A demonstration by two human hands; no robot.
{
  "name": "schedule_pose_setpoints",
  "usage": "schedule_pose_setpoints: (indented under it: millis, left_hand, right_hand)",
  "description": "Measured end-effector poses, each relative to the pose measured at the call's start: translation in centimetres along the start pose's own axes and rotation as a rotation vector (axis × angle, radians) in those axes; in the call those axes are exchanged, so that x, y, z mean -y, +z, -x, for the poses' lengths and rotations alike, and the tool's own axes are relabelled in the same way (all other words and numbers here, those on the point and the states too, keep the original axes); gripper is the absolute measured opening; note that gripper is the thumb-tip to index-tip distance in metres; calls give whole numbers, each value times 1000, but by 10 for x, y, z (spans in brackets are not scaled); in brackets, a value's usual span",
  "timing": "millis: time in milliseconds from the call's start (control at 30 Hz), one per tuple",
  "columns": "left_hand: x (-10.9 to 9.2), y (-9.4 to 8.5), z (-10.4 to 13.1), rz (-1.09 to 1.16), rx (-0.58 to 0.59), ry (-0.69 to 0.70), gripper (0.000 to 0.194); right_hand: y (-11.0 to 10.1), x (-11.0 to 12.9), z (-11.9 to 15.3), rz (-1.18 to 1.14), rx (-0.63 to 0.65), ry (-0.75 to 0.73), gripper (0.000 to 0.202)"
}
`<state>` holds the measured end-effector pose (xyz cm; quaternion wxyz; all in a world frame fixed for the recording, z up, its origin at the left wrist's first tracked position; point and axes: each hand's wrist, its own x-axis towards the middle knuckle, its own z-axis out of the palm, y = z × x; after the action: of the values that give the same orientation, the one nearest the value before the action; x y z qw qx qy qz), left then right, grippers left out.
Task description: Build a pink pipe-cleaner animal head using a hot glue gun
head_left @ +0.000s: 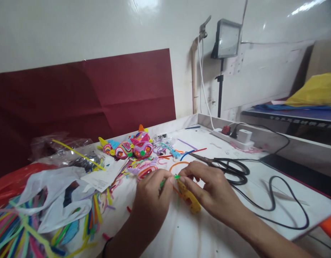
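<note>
Two hands of ours meet low over the white table (168,238), fingertips nearly touching. Our left hand (154,197) has thumb and forefinger closed on a short green strip (177,176), and our right hand (216,190) pinches it from the other side, so just a small bright bit shows between them. Both hands are bent inward, and we judge this to be close finger work, a bend or a twist made in the strip. Whether its ends are already joined we cannot tell, as our fingers cover most of it.

For such a thin piece, the next move calls for a light, steady pinch on one side and a small turn on the other, with the tips kept close so that it does not spring loose.

A yellow piece (191,201) hangs or lies just below our right fingers; we cannot tell which. An orange strip (179,163) curves just beyond our hands. Black-handled scissors (235,172) lie beyond our right hand, near a black cable (273,204). Farther off on the left sit bright striped figures (143,148), and nearer us, many coloured strips (9,233) beside a white bag (76,209).
</note>
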<state>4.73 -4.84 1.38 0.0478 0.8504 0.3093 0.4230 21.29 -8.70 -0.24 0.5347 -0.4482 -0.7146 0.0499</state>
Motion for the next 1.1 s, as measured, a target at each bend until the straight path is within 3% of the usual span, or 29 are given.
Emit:
schedule_pose_setpoints:
  millis: [267, 433, 533, 633, 700, 767, 900, 1100]
  left_hand:
    - [-1, 8, 5, 95, -47, -106, 14]
    - [0, 7, 5, 140, -35, -138, 15]
    - [2, 5, 2, 84, -17, -103, 16]
    - [4, 4, 0, 6, 22, -11, 18]
    - [5, 5, 0, -47, 38, 47, 18]
    - [7, 5, 0, -92, 30, 85, 20]
    - [10, -5, -3, -136, -3, 111, 18]
    - [20, -21, -12, -175, -76, 41, 14]
  right_hand:
    - [36, 7, 11, -547, -355, 458, 16]
    - [52, 8, 13, -773, -430, 633, 24]
    - [44, 0, 12, -664, -304, 519, 20]
    - [25, -10, 9, -296, -170, 168, 10]
    - [14, -12, 6, -40, -72, -90, 15]
    - [6, -11, 1, 146, 33, -240, 21]
    - [7, -4, -13, 241, 127, -223, 19]
    - [32, -8, -35, 31, -2, -200, 15]
